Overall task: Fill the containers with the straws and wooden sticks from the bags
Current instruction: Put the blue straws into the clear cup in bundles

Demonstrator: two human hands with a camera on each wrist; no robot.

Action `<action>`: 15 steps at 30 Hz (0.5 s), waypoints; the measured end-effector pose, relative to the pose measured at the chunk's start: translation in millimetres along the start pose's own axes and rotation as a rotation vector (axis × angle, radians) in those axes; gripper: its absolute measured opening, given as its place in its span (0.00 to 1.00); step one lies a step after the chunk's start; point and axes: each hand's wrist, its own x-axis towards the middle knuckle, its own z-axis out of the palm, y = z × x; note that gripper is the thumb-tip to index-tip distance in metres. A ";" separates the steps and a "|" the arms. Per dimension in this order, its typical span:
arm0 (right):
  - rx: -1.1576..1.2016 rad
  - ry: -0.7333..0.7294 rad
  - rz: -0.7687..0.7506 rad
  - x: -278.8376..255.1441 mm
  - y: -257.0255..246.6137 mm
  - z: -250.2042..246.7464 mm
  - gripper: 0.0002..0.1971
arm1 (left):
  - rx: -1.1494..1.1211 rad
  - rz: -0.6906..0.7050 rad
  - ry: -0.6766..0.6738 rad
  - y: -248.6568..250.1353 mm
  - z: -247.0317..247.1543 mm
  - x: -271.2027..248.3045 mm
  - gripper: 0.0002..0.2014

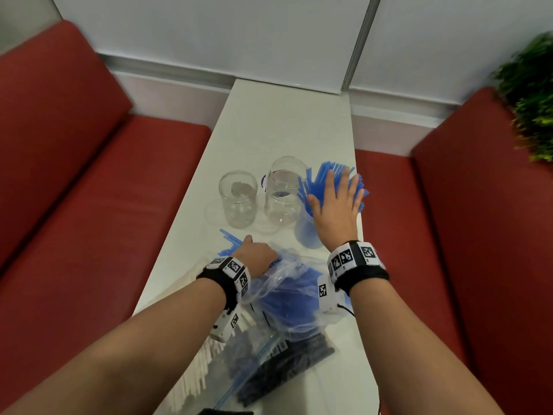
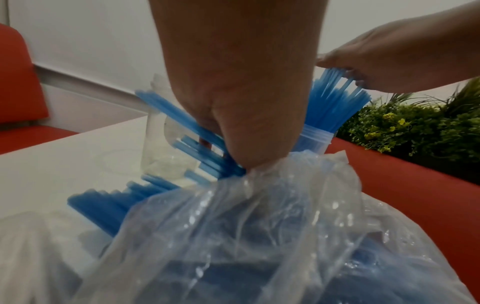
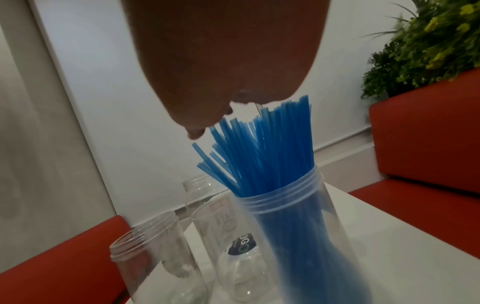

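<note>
A clear jar (image 1: 305,232) near the table's right edge holds a bunch of blue straws (image 1: 327,172) standing upright. My right hand (image 1: 335,202) lies flat on their tops with straight, spread fingers; the right wrist view shows the palm (image 3: 221,61) just touching the straw ends (image 3: 265,148). My left hand (image 1: 254,256) grips a handful of blue straws (image 2: 182,123) at the mouth of a crumpled clear bag (image 1: 287,295) that holds more blue straws. Two empty clear jars (image 1: 238,202) (image 1: 284,196) stand left of the filled one.
A zip bag of dark straws (image 1: 284,363) lies near the front edge of the white table (image 1: 284,121). Pale sticks (image 1: 194,369) lie at the front left. Red benches (image 1: 89,190) flank the table, and a green plant (image 1: 535,94) stands at the right.
</note>
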 end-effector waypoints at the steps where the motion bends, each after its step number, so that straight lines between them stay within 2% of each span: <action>1: 0.078 0.071 -0.005 -4.8 -2.5 -2.6 0.32 | 0.000 -0.005 0.007 0.9 -1.9 -1.1 0.10; 3: 0.271 0.247 -0.047 -17.1 -9.2 -5.8 0.28 | 0.010 -0.019 0.011 2.7 -6.5 -4.2 0.10; 5: 0.398 0.277 -0.120 -33.1 -16.3 -4.6 0.28 | 0.016 -0.055 -0.017 5.5 -11.3 -8.4 0.11; 7: 0.455 0.097 -0.188 -50.1 -26.2 0.0 0.29 | 0.014 -0.097 -0.088 9.1 -18.4 -15.6 0.12; 9: 0.479 -0.193 -0.195 -63.4 -35.9 4.2 0.31 | 0.023 -0.155 -0.161 11.2 -28.7 -23.1 0.13; 11: 0.400 -0.435 -0.165 -72.0 -41.5 10.8 0.33 | 0.009 -0.203 -0.202 14.3 -42.4 -33.3 0.13; 13: 0.286 -0.589 -0.139 -78.6 -46.2 17.7 0.37 | -0.002 -0.222 -0.237 14.5 -55.7 -43.8 0.14; 15: 0.238 -0.665 -0.127 -85.3 -52.8 20.6 0.41 | 0.074 -0.204 -0.160 10.6 -68.8 -55.1 0.17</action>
